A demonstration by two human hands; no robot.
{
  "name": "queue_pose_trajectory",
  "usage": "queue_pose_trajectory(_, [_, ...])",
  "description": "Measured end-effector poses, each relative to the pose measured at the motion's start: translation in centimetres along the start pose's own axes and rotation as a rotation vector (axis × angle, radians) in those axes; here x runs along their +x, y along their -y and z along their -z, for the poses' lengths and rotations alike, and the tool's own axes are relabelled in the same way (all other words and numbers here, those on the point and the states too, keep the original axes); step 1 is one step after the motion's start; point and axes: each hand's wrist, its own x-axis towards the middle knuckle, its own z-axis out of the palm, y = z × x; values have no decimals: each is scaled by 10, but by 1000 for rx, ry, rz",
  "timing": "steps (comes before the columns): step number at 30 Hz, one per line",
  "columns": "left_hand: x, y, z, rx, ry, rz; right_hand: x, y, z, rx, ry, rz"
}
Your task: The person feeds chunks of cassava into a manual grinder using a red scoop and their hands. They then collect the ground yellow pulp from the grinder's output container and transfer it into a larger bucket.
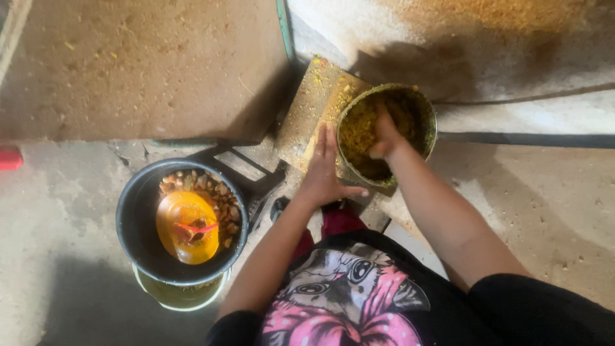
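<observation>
Green pot [428, 115] of yellow mash, right hand [386, 136] inside

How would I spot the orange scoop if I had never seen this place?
Start at the big black bucket on the concrete floor, left of the person's left hand. Inside it lies a heap of brown lumps. The round orange scoop rests on them, the only bright, smooth thing there, unlike the green pot that the right hand reaches into.
</observation>
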Motion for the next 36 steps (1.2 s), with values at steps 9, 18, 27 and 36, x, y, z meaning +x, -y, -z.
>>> queue_pose_trajectory(9, [5, 11, -42, -355, -52, -110, -1, -18, 1, -206, 175, 456])
queue_pose_trajectory(18, [7, 10, -46, -412, -50, 27, 10, -14, -2, -50, 4, 196])
queue_pose_trajectory(27, [11, 4, -38, -346, -150, 8, -3, -6, -5, 4, 125, 191])
queue_pose_trajectory(36, [11, -11, -25, -78, -260, -21, -43, 19, 4, 130, 118, 253])
